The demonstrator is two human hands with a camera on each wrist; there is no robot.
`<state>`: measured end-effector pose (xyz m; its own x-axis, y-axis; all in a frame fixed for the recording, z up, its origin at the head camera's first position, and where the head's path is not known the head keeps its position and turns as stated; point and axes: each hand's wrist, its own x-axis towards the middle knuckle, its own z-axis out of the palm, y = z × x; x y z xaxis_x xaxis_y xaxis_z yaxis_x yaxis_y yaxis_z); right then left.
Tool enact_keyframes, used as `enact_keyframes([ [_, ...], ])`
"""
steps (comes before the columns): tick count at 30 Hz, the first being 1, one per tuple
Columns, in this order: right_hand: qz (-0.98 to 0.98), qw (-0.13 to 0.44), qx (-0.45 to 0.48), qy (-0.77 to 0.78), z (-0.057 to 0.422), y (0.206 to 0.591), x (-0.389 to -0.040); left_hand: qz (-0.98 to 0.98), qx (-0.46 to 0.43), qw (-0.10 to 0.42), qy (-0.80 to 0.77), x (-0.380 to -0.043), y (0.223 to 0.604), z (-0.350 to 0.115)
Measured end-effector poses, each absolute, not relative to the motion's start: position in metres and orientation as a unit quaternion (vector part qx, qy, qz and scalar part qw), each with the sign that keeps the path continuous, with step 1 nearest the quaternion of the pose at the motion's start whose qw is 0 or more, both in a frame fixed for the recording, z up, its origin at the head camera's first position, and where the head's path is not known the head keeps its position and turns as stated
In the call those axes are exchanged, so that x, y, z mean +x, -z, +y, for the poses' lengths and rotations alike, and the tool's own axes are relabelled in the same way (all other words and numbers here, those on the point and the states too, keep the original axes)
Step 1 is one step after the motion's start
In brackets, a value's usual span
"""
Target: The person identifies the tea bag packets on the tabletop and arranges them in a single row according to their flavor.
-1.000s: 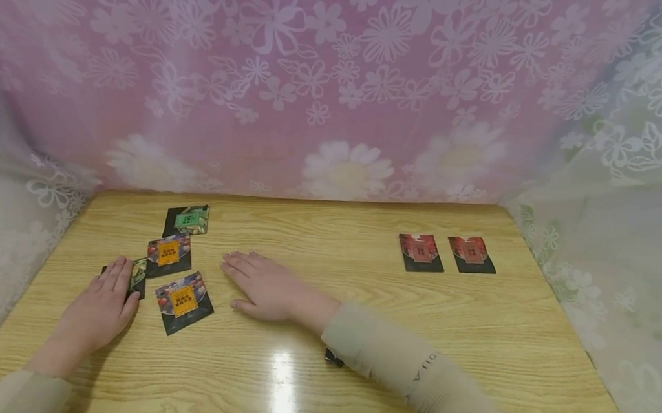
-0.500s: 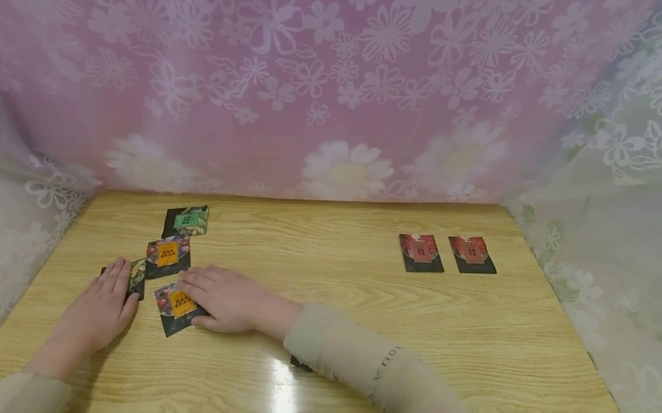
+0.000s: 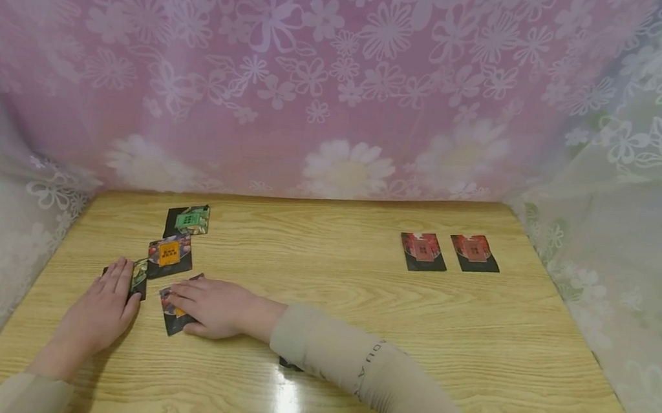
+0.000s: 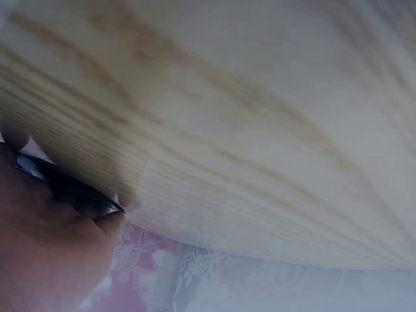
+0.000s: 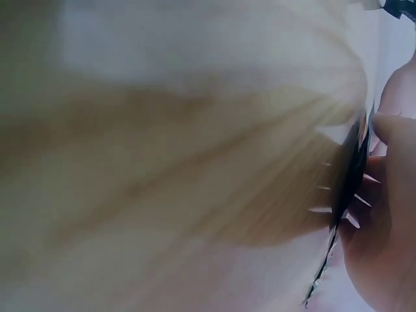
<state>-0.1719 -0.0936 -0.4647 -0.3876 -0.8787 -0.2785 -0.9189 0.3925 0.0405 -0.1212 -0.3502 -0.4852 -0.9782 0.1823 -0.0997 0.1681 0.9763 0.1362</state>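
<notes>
In the head view my left hand [image 3: 95,314] rests with straight fingers on a flat dark packet [image 3: 139,277], covering most of it; a yellow-green strip shows at its right side. My right hand [image 3: 220,308] lies palm down over a flat packet with an orange label [image 3: 172,317], fingers stretched across its upper part. Above that, a second orange-labelled packet [image 3: 169,255] lies face up between the hands. Each wrist view catches its packet edge-on beneath the fingers: a dark sliver [image 4: 62,185] on the left, a black one [image 5: 351,175] on the right.
A green-labelled packet [image 3: 190,220] lies at the back left of the wooden table [image 3: 333,252]. Two red packets [image 3: 423,252] sit side by side at the back right. Floral curtains [image 3: 328,89] enclose the back and sides. A small dark object [image 3: 289,363] peeks out beneath the right forearm.
My right hand has moved left and slightly nearer, from bare table onto the lower orange-labelled packet, which has shifted a little right. My left hand has stayed on its packet.
</notes>
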Motion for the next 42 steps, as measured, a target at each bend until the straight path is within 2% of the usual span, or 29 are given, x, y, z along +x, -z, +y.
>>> enact_keyframes([
  [13, 0.837, 0.102, -0.533, -0.073, -0.058, 0.463, -0.182, 0.992, 0.090, 0.060, -0.067, -0.122, 0.483, -0.352],
  [30, 0.868, 0.118, -0.482, -0.015, 0.012, 0.467, -0.218, 0.991, 0.090, 0.077, -0.066, -0.124, 0.483, -0.350],
  [42, 0.888, 0.110, -0.444, 0.041, 0.064, 0.469, -0.236, 0.991, 0.096, 0.061, -0.076, -0.122, 0.489, -0.354],
])
